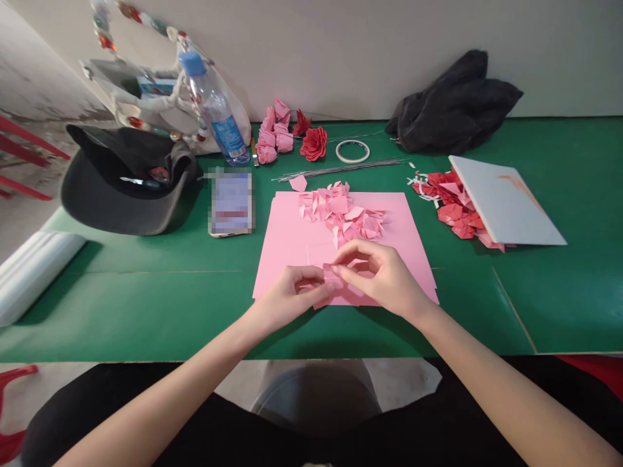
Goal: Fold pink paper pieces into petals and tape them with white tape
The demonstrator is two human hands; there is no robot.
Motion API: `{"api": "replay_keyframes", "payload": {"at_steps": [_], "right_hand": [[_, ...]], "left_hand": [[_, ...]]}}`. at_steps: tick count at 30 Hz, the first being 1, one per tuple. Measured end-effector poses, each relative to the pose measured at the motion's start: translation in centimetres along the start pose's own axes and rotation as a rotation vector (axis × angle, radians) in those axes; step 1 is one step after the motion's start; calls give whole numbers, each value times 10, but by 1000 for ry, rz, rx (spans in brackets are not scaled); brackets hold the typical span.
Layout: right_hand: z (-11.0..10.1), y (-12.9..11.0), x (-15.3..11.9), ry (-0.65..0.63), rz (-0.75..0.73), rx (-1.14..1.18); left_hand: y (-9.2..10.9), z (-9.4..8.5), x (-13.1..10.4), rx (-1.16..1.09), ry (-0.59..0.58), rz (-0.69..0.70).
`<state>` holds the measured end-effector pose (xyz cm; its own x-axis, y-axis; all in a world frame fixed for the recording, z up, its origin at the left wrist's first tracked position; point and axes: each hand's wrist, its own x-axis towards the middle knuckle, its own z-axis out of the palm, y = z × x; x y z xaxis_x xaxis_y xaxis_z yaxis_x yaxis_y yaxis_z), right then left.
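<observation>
Small pink paper piece (pixel 332 277), free edge facing away, long axis obscured by fingers; located between both grips, left hand (pixel 326 280) and right hand (pixel 335 264) each pinching it, over pink sheets (pixel 282 250). Beyond: loose pink petals (pixel 339 205).

From the head view I see both hands, left (pixel 296 290) and right (pixel 374 275), pinching a pink piece (pixel 333 276) over pink sheets (pixel 277 243), just below pink petals (pixel 348 211).
</observation>
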<state>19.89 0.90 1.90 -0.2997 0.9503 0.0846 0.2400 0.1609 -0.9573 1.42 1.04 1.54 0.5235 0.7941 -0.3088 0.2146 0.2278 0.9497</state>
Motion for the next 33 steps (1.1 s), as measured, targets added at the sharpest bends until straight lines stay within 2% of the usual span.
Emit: {"api": "replay_keyframes", "payload": {"at_steps": [6, 13, 17, 23, 29, 33], "right_hand": [[-3, 1, -2, 89, -179, -131], [-7, 5, -4, 54, -488, -352], [-8, 9, -5, 51, -522, -409], [-7, 5, -6, 18, -445, -360], [-3, -3, -2, 1, -62, 27], [1, 1, 0, 68, 26, 105]], "left_hand": [[8, 0, -2, -52, 28, -8], [11, -2, -4, -115, 25, -10], [11, -1, -5, -115, 16, -2], [13, 0, -5, -67, 46, 36], [8, -1, -4, 94, 65, 103], [6, 1, -5, 65, 62, 88]]}}
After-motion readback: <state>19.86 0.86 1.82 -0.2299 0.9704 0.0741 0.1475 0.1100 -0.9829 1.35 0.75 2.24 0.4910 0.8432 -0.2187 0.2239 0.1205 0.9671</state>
